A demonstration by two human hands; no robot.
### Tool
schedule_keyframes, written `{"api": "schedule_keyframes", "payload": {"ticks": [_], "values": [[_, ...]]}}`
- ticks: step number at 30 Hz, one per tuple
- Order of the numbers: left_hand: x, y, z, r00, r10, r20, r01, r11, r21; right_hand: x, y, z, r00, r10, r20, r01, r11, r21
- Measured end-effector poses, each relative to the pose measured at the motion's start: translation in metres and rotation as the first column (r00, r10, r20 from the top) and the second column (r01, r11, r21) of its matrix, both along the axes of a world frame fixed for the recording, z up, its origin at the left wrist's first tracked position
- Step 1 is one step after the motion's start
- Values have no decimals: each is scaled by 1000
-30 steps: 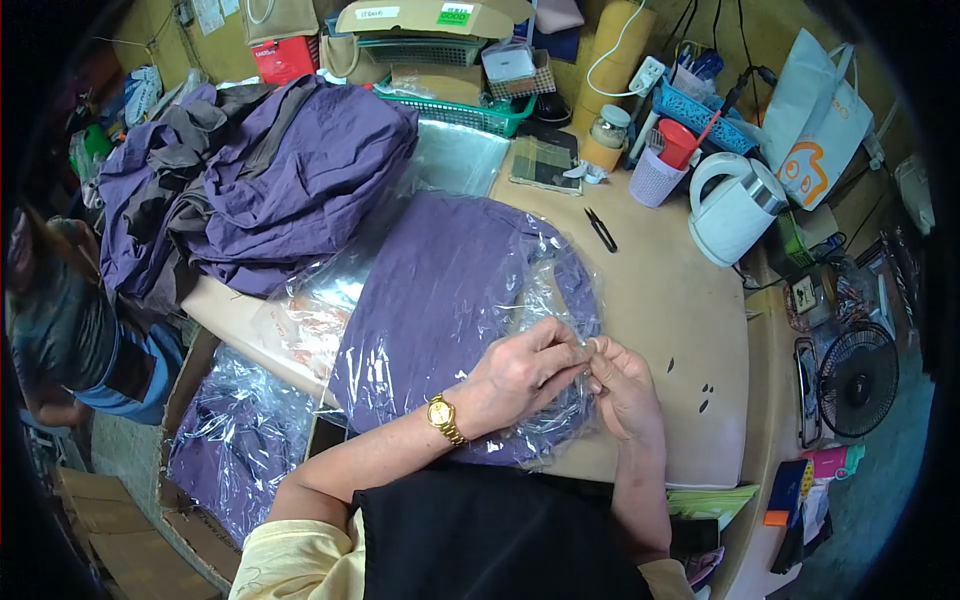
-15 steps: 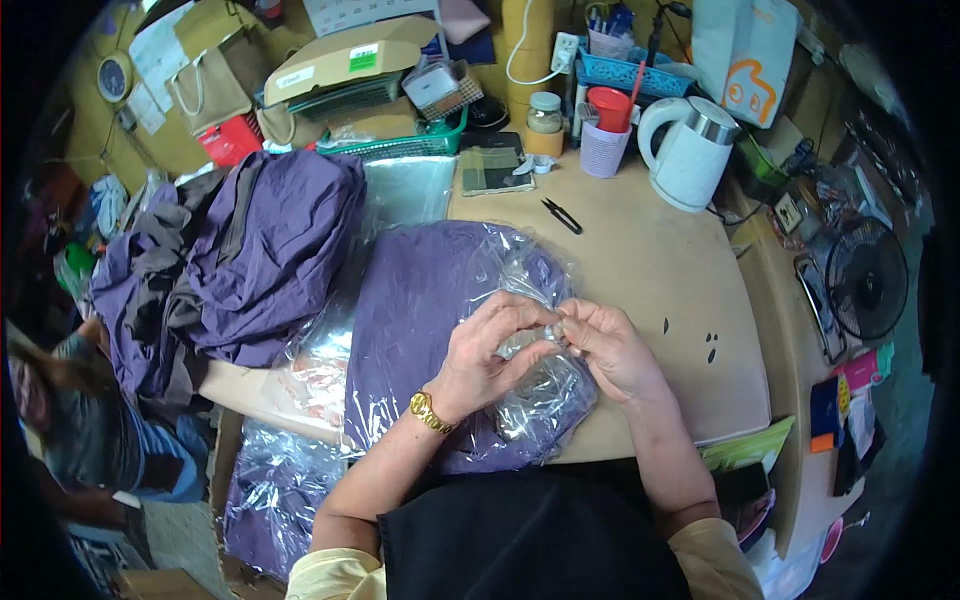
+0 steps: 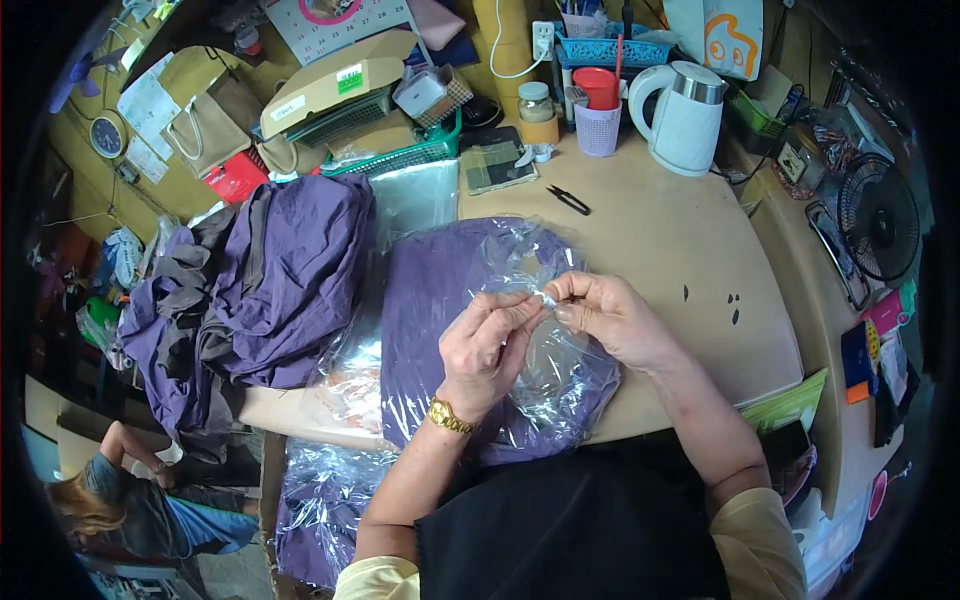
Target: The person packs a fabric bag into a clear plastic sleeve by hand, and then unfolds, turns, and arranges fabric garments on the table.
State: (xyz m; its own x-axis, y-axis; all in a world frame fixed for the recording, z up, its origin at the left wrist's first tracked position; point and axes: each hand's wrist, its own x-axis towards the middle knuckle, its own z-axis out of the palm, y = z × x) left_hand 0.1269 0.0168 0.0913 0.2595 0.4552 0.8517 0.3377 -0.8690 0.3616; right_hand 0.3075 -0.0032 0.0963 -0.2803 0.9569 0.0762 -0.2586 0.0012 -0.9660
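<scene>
White bit between left hand, right hand (table's right edge apart).

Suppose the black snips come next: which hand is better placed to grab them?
Probably the right hand: it is nearer the black snips on the table. The left hand is farther, over the bagged purple cloth. Both seem occupied, though.

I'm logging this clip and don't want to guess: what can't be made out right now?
Head view:
- What the left hand and right hand pinch: mostly hidden by the fingers.
- Part of the plastic-wrapped purple cloth: covered by the left hand.
- Top of the orange-printed bag: cut off by the upper edge.
- Time on the wall clock: too small.
</scene>
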Motion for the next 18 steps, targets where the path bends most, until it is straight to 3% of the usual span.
{"api": "schedule_keyframes", "payload": {"ticks": [3, 5, 6, 8, 9, 11, 12, 13, 15, 16, 18], "values": [[-6, -1, 3, 999, 35, -16, -34, 998, 62, -5, 0, 3, 990, -10, 140, 2, 998, 60], [-8, -3, 4, 998, 51, -31, -50, 998, 33, -10, -7, 11, 965, -116, 236, 58, 969, 238], [-9, -4, 5, 998, 56, -26, -55, 998, 36, -10, -6, 12, 964, -112, 240, 52, 969, 242], [-10, -9, 9, 996, 85, -38, -83, 995, 61, -11, -6, 14, 881, -369, 297, 204, 861, 466], [-9, -10, 11, 996, 81, -36, -79, 995, 68, -6, -4, 18, 879, -375, 296, 207, 857, 472], [-7, -15, 13, 997, 74, -18, -73, 996, 45, 7, -3, 28, 611, -647, 455, 142, 656, 742], [-8, -17, 17, 998, 68, -16, -67, 997, 50, 10, -7, 34, 584, -672, 455, 136, 634, 761], [-12, -19, 23, 996, 56, -68, -56, 998, -4, 22, -5, 35, 578, -678, 454, 141, 631, 763], [-33, -17, 28, 983, 75, -165, -97, 987, -128, 62, 3, 32, 696, -518, 497, 345, 849, 401], [-51, -10, 27, 974, 107, -201, -148, 968, -202, 78, 5, 33, 689, -526, 498, 349, 844, 407], [-65, -1, 6, 961, 121, -247, -191, 941, -280, 99, 4, 29, 877, -446, 178, 394, 880, 264]]}}
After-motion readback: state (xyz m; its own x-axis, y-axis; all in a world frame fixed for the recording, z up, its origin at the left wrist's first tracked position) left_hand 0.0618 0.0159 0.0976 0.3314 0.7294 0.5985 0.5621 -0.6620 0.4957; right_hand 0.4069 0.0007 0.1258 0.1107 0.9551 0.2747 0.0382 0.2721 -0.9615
